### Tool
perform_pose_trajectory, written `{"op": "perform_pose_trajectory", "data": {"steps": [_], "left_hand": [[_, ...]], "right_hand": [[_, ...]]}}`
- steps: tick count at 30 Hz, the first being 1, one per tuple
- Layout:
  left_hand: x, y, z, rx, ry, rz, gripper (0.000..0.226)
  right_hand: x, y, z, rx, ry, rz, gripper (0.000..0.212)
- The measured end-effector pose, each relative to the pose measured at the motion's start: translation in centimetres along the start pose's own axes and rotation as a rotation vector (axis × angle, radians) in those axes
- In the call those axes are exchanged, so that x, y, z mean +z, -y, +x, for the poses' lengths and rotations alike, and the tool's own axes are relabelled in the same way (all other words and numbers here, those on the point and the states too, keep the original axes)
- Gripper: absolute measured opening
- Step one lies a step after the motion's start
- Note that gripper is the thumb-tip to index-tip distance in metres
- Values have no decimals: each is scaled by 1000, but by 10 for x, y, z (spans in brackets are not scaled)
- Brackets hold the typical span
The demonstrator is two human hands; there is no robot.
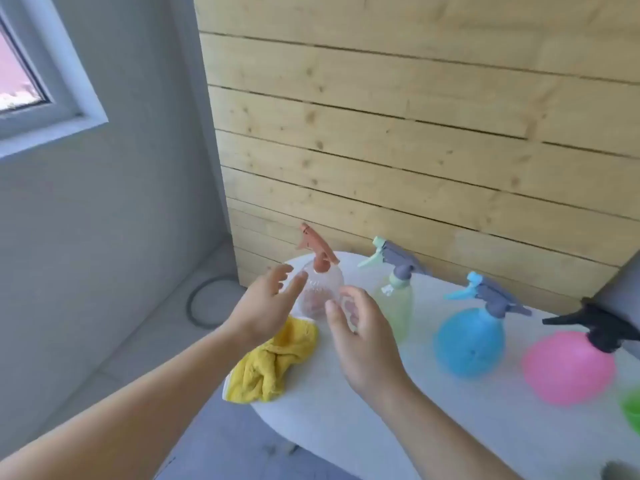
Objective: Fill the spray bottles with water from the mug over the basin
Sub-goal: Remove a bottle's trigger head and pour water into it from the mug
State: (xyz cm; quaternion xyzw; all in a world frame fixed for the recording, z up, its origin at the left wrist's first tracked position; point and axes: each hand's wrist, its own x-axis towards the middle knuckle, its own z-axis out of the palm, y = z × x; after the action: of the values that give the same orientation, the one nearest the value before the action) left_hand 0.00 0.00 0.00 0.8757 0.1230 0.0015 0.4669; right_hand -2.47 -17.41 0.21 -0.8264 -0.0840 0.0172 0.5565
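Several spray bottles stand in a row on a white table (433, 427). At the far left corner is a clear bottle (318, 296) with a reddish-brown trigger head. To its right come a pale green bottle (396, 303), a round blue bottle (469, 344) and a round pink bottle (568, 368) with a black head. My left hand (266, 306) and my right hand (360, 337) hover on either side of the clear bottle with fingers spread, holding nothing. No mug or basin is in view.
A crumpled yellow cloth (273, 365) lies on the table's left edge below my left hand. A green object (632, 410) is cut off at the right border. A wooden plank wall (415, 150) runs behind the table. Grey floor lies to the left.
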Motion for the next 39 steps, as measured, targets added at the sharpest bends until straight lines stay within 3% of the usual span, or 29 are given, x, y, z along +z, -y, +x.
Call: {"op": "perform_pose_trajectory", "data": {"steps": [2, 4, 7, 11, 16, 18, 22, 26, 30, 34, 37, 39], "left_hand": [[9, 10, 12, 9, 42, 19, 75], [16, 19, 25, 13, 67, 12, 86], [31, 34, 40, -9, 106, -74, 83], [36, 40, 52, 49, 145, -63, 74], [40, 57, 43, 165, 91, 8, 82], [41, 57, 27, 237, 32, 0, 74], [40, 45, -5, 361, -88, -70, 78], [33, 20, -49, 431, -107, -175, 73], [43, -4, -114, 472, -56, -263, 68], [57, -18, -180, 408, 96, -430, 71], [74, -27, -232, 378, 216, -437, 74], [88, -29, -261, 376, 266, -424, 72]], "right_hand": [[13, -9, 6, 50, 39, 28, 11], [26, -26, 19, 58, 36, 51, 32], [42, -44, 31, 37, -37, 102, 48], [53, -51, 42, 27, -70, 127, 48], [49, -51, 29, 20, -79, 149, 46], [46, -46, 16, -1, -65, 120, 48], [35, -28, -10, -44, -67, 125, 56], [2, 2, -52, -107, -69, 161, 39], [-36, 17, -109, -114, -92, 128, 44], [-83, 7, -170, -125, -111, 104, 37], [-108, -5, -211, -48, -26, 205, 46], [-118, -10, -230, -57, -47, 280, 41]]}}
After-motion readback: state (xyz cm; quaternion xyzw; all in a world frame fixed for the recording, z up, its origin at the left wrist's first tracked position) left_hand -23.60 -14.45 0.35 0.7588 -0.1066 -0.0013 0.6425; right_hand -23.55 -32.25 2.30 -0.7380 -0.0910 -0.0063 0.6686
